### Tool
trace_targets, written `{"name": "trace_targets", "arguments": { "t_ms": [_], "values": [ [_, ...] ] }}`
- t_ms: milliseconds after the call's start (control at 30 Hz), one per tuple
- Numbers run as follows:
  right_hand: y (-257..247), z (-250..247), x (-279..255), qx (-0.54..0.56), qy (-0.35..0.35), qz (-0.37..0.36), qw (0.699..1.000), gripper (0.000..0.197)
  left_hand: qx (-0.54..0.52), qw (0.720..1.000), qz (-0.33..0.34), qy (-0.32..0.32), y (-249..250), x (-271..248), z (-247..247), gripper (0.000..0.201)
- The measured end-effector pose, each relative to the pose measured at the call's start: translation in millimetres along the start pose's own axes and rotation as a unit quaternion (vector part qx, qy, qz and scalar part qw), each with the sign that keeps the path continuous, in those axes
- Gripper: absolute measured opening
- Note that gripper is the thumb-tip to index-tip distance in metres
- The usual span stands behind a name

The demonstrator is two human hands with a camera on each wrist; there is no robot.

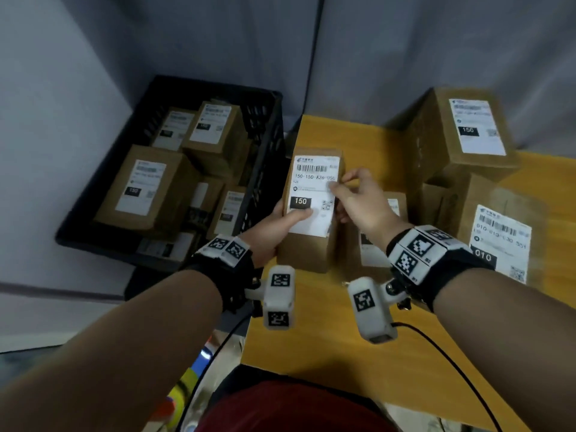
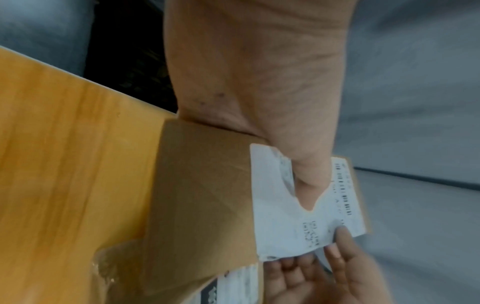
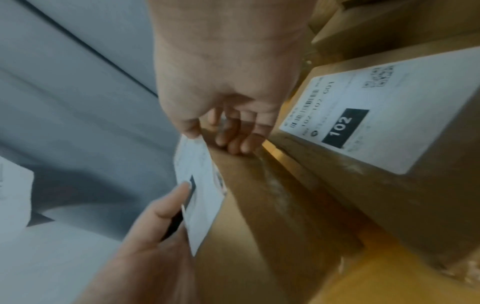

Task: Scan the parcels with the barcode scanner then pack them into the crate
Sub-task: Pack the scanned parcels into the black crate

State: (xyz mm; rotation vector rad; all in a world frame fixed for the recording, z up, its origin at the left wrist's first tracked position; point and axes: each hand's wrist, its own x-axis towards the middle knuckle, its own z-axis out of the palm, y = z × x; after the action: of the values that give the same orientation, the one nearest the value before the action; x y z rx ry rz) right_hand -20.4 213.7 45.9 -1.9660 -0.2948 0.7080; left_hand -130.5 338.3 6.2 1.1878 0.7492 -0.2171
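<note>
A brown cardboard parcel (image 1: 307, 251) with a white label marked 150 (image 1: 313, 182) stands tilted over the table's left edge, beside the black crate (image 1: 263, 169). My left hand (image 1: 280, 222) grips its left side, thumb pressed on the label near the 150 mark. My right hand (image 1: 343, 188) holds its right edge, thumb on the label and fingers curled round the side (image 3: 233, 144). In the left wrist view the parcel (image 2: 202, 195) shows under my palm. The crate holds several labelled parcels. No barcode scanner is in view.
On the yellow wooden table (image 1: 327, 338) stand further parcels: a 150 one at the back right (image 1: 467, 129), a 010 one at the right (image 1: 498, 238), and a 102 one (image 3: 376, 123) just behind my right hand. Grey walls lie behind.
</note>
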Motion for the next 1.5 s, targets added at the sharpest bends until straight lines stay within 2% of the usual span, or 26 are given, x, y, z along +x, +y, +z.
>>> {"name": "trace_targets", "arguments": {
  "t_ms": [100, 167, 233, 333, 400, 467, 600, 700, 833, 1000, 1167, 1267, 1333, 1367, 1433, 1500],
  "values": [
    [-24, 9, 1, 0.074, 0.047, -0.059, 0.994, 0.019, -0.046, 0.998, 0.043, -0.031, 15, -10, -7, 0.055],
    [-42, 20, 3, 0.093, 0.057, -0.079, 0.991, 0.019, -0.032, 0.997, 0.067, -0.017, 26, -17, -20, 0.063],
    [-60, 33, 8, 0.108, 0.041, -0.089, 0.989, 0.02, -0.029, 0.995, 0.093, 0.004, 37, -22, -40, 0.068],
    [-77, 55, 20, 0.124, 0.0, -0.096, 0.988, 0.018, -0.023, 0.992, 0.11, 0.055, 55, -29, -74, 0.065],
    [-82, 71, 29, 0.111, -0.028, -0.081, 0.99, 0.015, -0.021, 0.99, 0.094, 0.102, 69, -31, -99, 0.071],
    [-86, 84, 39, 0.092, -0.021, -0.067, 0.993, 0.016, -0.036, 0.989, 0.067, 0.125, 82, -30, -126, 0.063],
    [-90, 99, 65, 0.085, 0.049, -0.022, 0.995, 0.017, -0.022, 0.99, 0.032, 0.139, 108, -13, -174, 0.058],
    [-84, 107, 86, 0.059, 0.097, -0.003, 0.994, 0.026, -0.011, 0.992, -0.005, 0.123, 120, 19, -196, 0.06],
    [-70, 121, 113, 0.033, 0.114, 0.025, 0.993, 0.037, 0.067, 0.992, -0.018, 0.103, 122, 67, -206, 0.07],
    [-53, 127, 142, 0.029, 0.133, 0.058, 0.989, 0.041, 0.132, 0.988, -0.03, 0.078, 111, 112, -192, 0.074],
    [-42, 128, 161, 0.011, 0.145, 0.064, 0.987, 0.039, 0.106, 0.988, -0.048, 0.103, 91, 138, -185, 0.063],
    [-36, 132, 167, -0.01, 0.14, 0.064, 0.988, 0.038, 0.118, 0.986, -0.036, 0.116, 80, 147, -186, 0.054],
    [-33, 133, 170, -0.015, 0.138, 0.059, 0.989, 0.035, 0.132, 0.984, -0.02, 0.122, 75, 152, -184, 0.059],
    [-32, 133, 171, -0.014, 0.137, 0.058, 0.989, 0.034, 0.134, 0.983, -0.02, 0.125, 70, 157, -184, 0.068],
    [-29, 134, 173, -0.012, 0.131, 0.062, 0.989, 0.031, 0.113, 0.984, -0.046, 0.129, 63, 161, -182, 0.083],
    [-25, 135, 173, -0.013, 0.128, 0.065, 0.989, 0.026, 0.049, 0.986, -0.087, 0.132, 55, 161, -180, 0.078]
  ]
}}
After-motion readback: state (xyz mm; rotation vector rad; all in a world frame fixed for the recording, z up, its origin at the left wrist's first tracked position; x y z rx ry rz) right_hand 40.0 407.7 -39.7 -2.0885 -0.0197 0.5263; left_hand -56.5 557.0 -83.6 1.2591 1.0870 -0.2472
